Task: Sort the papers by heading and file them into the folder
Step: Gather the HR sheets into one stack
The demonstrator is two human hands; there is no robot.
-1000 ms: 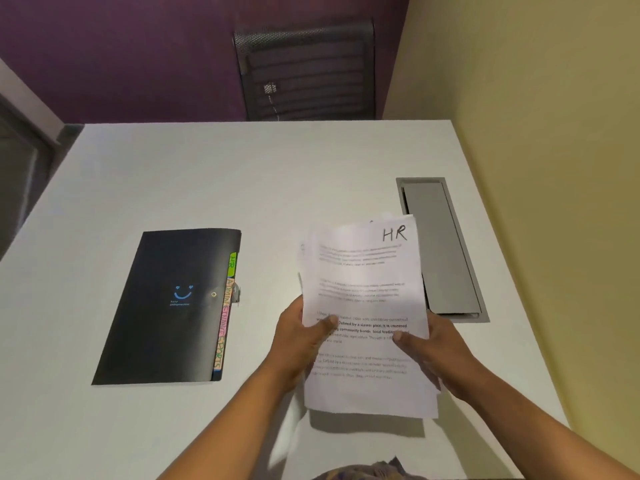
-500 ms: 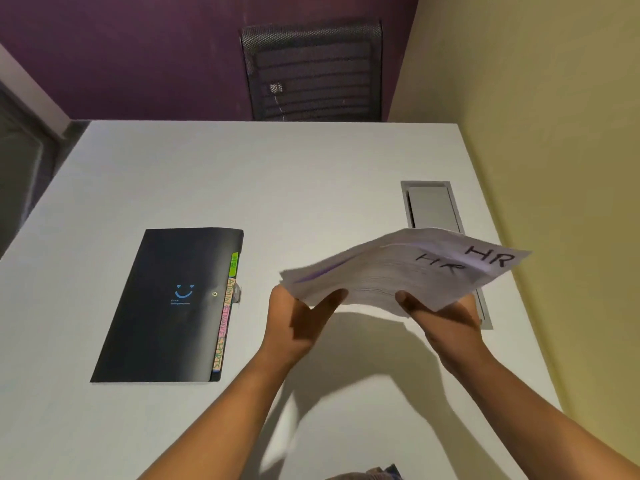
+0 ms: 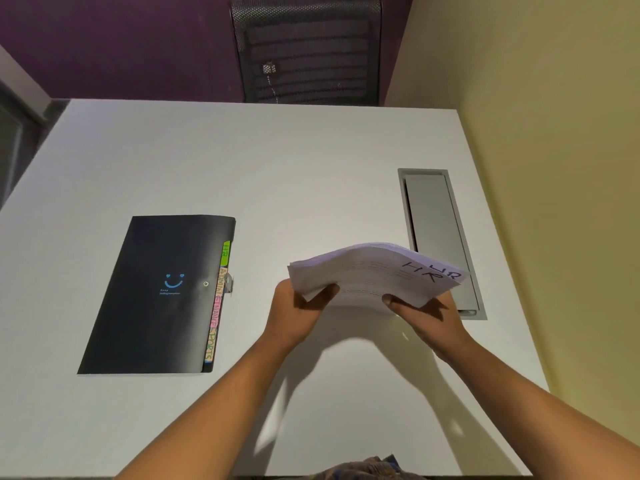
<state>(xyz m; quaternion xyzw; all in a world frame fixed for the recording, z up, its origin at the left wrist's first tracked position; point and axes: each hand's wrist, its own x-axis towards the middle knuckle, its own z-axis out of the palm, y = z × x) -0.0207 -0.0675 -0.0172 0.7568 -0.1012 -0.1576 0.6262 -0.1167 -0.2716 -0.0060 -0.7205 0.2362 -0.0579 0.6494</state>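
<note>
the papers (image 3: 367, 275), a thin white stack of printed sheets with "hr" handwritten at the corners, hang nearly flat above the surface (image 3: 277, 174), right of the folder (image 3: 156, 296). the left hand (image 3: 298, 313) and right hand (image 3: 426, 317) pinch its near edge, thumbs on top. the folder is black, smooth, rectangular and closed, with coloured tabs (image 3: 216, 306) along its right edge. farther right of the folder is a grey recessed hatch (image 3: 436, 230); beyond the folder, a mesh chair (image 3: 304, 50).
</note>
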